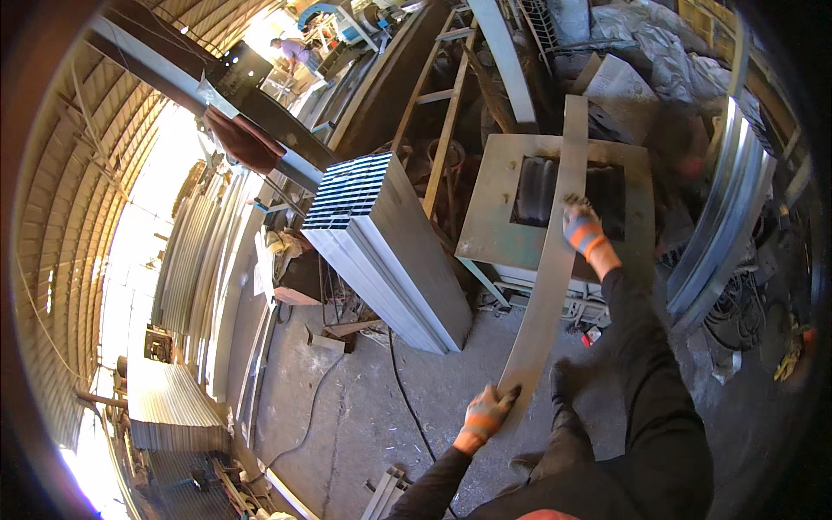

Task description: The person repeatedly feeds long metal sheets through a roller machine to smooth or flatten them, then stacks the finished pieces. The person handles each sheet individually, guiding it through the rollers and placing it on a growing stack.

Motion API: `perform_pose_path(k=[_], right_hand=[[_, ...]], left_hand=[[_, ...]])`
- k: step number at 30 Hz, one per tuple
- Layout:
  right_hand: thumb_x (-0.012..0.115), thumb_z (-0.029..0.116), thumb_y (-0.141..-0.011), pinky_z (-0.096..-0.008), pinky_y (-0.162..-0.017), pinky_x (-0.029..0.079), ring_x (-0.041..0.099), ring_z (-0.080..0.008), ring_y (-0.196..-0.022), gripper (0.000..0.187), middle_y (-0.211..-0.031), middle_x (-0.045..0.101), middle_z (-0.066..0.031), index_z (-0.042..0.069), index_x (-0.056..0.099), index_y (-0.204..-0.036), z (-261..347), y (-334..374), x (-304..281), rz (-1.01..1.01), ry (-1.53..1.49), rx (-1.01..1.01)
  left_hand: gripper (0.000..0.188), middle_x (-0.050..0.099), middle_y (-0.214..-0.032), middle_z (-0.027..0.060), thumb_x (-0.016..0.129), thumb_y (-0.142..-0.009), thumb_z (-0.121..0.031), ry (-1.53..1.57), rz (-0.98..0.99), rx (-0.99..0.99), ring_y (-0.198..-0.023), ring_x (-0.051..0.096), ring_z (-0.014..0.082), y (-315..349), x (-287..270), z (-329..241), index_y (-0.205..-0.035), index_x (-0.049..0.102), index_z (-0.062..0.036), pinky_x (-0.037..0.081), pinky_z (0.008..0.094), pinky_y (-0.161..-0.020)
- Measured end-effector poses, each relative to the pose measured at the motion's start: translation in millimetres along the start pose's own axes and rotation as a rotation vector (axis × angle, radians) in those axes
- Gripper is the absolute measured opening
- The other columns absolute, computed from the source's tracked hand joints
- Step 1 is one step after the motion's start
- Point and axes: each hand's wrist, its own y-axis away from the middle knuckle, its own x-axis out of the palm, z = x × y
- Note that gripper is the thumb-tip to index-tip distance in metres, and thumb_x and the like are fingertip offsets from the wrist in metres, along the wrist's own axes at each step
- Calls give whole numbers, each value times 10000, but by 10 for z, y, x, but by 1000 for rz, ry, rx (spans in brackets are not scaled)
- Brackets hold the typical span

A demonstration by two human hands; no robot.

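Observation:
A long, flat grey metal strip (548, 260) slants across the front of me, its far part lying over a low metal machine (494, 198) with a dark square opening (539, 191) in its top. Near the strip's lower end, my left hand (485, 418), in a grey and orange glove, is closed round its left edge. My right hand (586, 234), gloved alike, grips the strip further up, beside the machine's opening. Its fingers curl over the edge and are partly hidden. Left of the machine stands a tall stack of metal profiles (390, 251).
More metal profiles (724, 217) lean at the right. Cables (403, 381) run over the concrete floor (347, 433). A few short profiles (386, 494) lie near my left forearm. Sheet stacks (173, 403) stand at the far left. A person (296, 54) bends over in the distance.

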Motion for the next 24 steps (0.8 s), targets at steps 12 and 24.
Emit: perform_pose_path(k=[12,24], right_hand=[[565,351,-1072,-585,-1397,177,341,-435,-1680,708,-1818,380,-231,140,471,-1741,146,-799,-60,151,114,330],[601,389,-1023,-686,-1374,106,225,-472,-1722,796,-1853,291,-253,128,440,-1757,1822,1720,-903,237,105,303]], left_hand=[[567,773,-1144,315,600,-1123,-581,41,8,215,-1130,727,536,-1010,46,-875,-1279,668,-39,559,592,-945],[653,773,-1201,331,639,-1089,-646,151,77,2,-1191,725,524,1589,334,965,-1246,671,-13,562,572,-980]])
